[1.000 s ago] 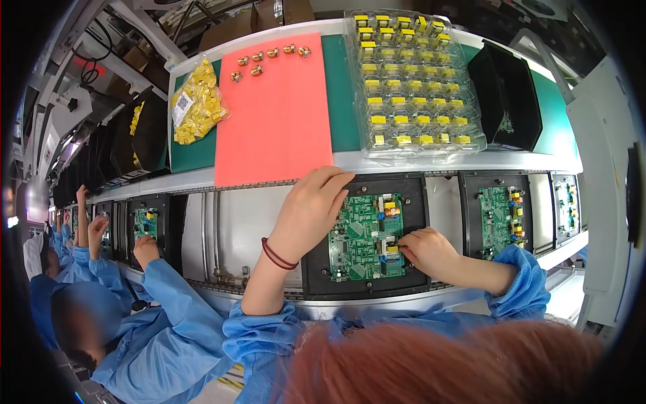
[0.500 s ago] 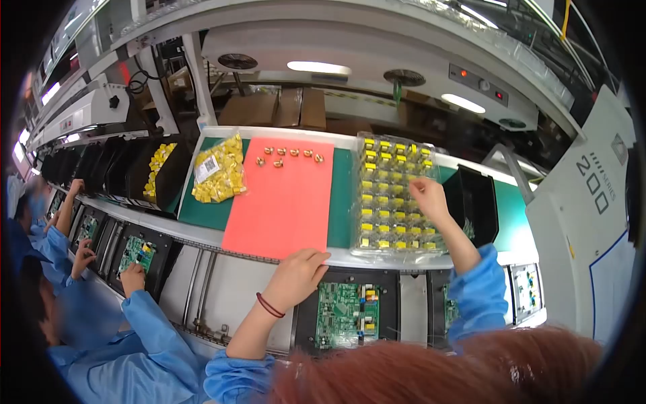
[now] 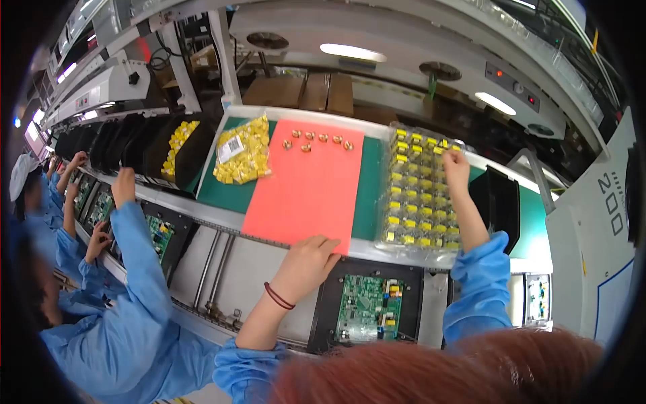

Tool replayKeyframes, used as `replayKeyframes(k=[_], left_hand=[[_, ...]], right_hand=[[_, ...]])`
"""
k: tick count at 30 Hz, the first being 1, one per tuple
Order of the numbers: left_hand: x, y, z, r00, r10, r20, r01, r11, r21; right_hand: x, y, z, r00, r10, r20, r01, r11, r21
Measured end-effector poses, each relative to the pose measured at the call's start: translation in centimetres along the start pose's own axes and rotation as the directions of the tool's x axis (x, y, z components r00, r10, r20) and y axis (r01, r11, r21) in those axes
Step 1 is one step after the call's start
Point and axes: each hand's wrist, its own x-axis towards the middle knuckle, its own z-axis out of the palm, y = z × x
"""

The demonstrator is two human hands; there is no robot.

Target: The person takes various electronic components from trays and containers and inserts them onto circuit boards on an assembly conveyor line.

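My right hand (image 3: 456, 172) is over the far right corner of a clear plastic tray (image 3: 385, 229). Its fingers are pinched beside a yellow-topped component (image 3: 443, 144); whatever lies between the fingertips is hidden. Rows of similar yellow-topped parts fill the tray. My left hand (image 3: 308, 266), with a dark red band at the wrist, is at the front edge of a pink sheet (image 3: 306, 195). Its fingers are loosely apart, and no object shows in them. Just right of and below that hand, a green circuit board (image 3: 367, 306) sits in a black carrier (image 3: 326, 306).
Several small brass-coloured parts (image 3: 323, 137) lie on the pink sheet. A bag of yellow components (image 3: 242, 151) is left of it, near black bins (image 3: 195, 151). Another black bin (image 3: 494, 202) stands right of the tray. Co-workers in blue sleeves (image 3: 141, 242) work along the left.
My right hand has moved from the tray's middle right to its far right corner. The camera view has shifted left. A neighbouring co-worker's hand has risen from a board towards the bins.
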Motion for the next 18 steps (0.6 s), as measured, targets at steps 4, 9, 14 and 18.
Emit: replayKeyframes(k=[4, 9, 14, 18], left_hand=[[0.2, 0.7, -0.5, 0.999, -0.021, 0.035, 0.022, 1.0, -0.012], [0.0, 0.7, -0.3, 0.998, -0.044, 0.045, 0.044, 0.999, -0.014], [-0.1, 0.9, -0.7, 0.996, -0.064, 0.061, 0.065, 0.998, -0.004], [-0.2, 1.0, -0.8, 0.995, -0.064, 0.07, 0.064, 0.998, -0.002]], right_hand=[[-8.9, -4.2, -5.3, 0.923, 0.152, 0.353, -0.328, 0.791, 0.517], [-21.0, -4.5, -11.2, 0.722, 0.226, 0.654, -0.481, 0.843, 0.241], [-27.7, -5.4, -11.6, 0.603, 0.265, 0.753, -0.091, 0.96, -0.265], [-28.6, -4.1, -10.6, 0.486, -0.252, 0.837, 0.677, 0.714, -0.178]])
